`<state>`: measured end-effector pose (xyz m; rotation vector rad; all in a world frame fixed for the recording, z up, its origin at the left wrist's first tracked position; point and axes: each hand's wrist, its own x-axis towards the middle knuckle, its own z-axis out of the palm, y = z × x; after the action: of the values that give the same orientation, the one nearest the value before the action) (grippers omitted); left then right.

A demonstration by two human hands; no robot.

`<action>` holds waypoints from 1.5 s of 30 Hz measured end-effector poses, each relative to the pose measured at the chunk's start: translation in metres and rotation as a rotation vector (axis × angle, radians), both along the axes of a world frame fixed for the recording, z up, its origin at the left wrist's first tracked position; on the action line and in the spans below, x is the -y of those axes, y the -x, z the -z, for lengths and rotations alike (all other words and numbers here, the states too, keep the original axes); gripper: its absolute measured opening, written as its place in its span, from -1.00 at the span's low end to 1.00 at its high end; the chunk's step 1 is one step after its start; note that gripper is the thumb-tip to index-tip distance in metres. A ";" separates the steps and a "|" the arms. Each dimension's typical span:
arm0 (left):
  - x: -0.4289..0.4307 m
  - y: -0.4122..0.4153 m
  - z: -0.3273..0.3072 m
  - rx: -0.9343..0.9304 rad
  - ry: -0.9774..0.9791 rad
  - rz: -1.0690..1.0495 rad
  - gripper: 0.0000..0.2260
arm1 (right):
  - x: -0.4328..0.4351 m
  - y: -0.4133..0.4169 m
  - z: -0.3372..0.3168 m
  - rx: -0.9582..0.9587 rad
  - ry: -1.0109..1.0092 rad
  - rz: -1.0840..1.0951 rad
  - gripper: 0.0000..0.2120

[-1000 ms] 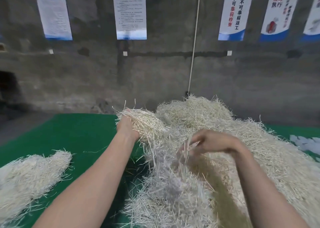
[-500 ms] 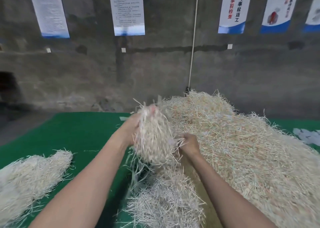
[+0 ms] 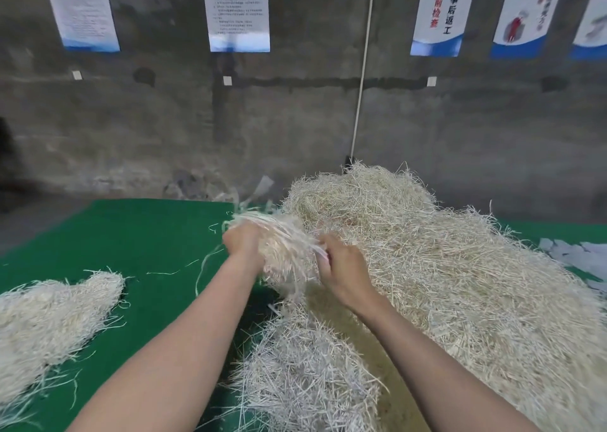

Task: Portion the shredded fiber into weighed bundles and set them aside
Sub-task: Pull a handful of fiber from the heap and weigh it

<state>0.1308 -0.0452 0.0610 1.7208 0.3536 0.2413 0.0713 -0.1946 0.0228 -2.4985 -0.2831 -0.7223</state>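
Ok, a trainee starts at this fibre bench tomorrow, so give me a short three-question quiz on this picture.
1. True or false: the left hand and right hand both grip one tuft of pale shredded fibre.
2. Fill in: the large heap of straw-coloured fibre lies on a ____ mat.
3. The smaller separate pile of pale fibre lies: A) left of the left arm; B) on top of the large heap; C) in the right hand.
Key: 1 true; 2 green; 3 A.
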 end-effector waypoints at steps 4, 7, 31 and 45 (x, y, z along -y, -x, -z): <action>-0.013 -0.001 -0.014 -0.111 0.865 -0.001 -0.61 | 0.024 0.001 0.050 -0.339 0.365 0.024 -0.80; -0.014 0.002 -0.021 -0.122 0.894 0.023 -0.61 | 0.039 0.007 0.074 -0.648 0.546 0.015 -0.77; -0.008 0.132 -0.035 0.189 0.407 0.488 -0.78 | -0.073 0.060 -0.076 -0.238 -0.986 -0.110 -0.81; -0.047 0.147 0.000 -0.103 0.835 0.408 -0.60 | -0.111 0.126 -0.050 -0.017 -0.348 -0.358 -0.62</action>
<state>-0.0163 0.0020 0.0606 0.9436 0.1330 -0.2701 -0.0546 -0.0833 0.0726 -2.0508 -0.5334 -0.5485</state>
